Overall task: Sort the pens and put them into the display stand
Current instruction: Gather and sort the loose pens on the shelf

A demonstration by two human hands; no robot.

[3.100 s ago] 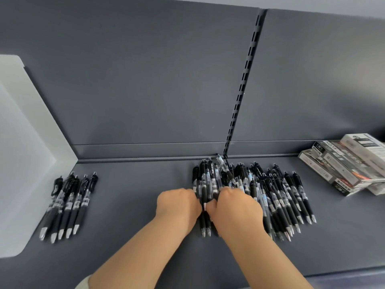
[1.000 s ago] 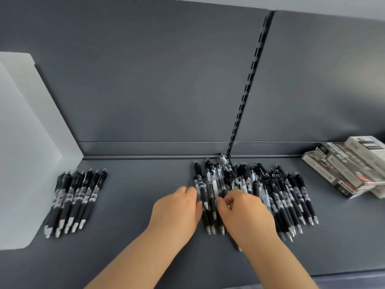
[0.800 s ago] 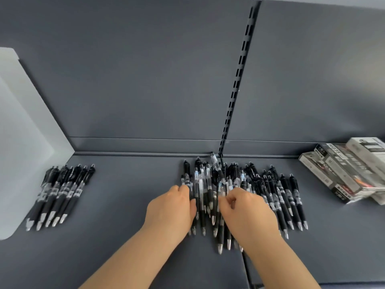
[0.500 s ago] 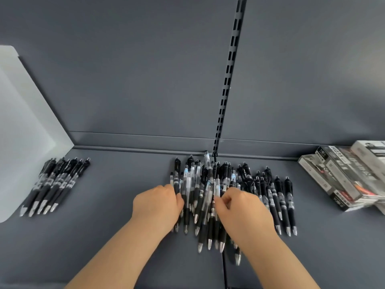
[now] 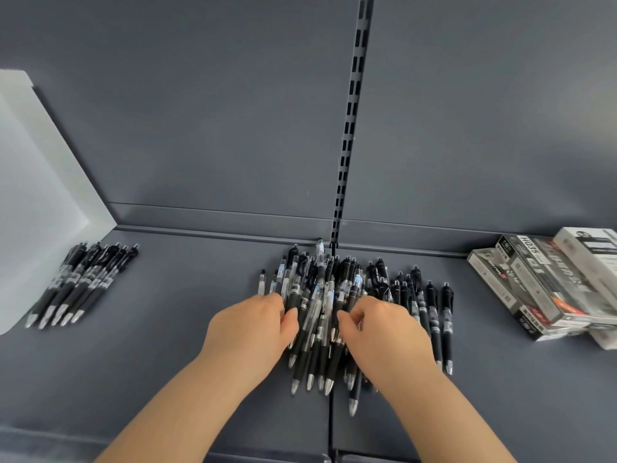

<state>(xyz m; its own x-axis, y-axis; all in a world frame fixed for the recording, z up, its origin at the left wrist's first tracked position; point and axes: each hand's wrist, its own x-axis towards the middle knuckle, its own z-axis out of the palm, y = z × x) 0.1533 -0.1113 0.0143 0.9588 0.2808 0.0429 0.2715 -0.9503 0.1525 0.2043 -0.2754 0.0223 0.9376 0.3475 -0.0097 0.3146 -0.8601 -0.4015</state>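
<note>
The left hand (image 5: 248, 332) and right hand (image 5: 384, 332) rest knuckles-up on the heap of pens (image 5: 334, 305), fingers curled in among the barrels; whether either has pinched one I cannot tell. The pens look light, stiff and smooth, apt to roll, so a grip at mid-barrel seems best. The heap lies mid-shelf (image 5: 187, 335); a neat sorted row (image 5: 80, 285) sits far left, pen boxes (image 5: 551, 285) far right.

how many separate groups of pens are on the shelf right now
2. A small neat row lies at the far left beside the white panel. A big loose pile sits mid-shelf under both hands, which hide part of it.
</note>
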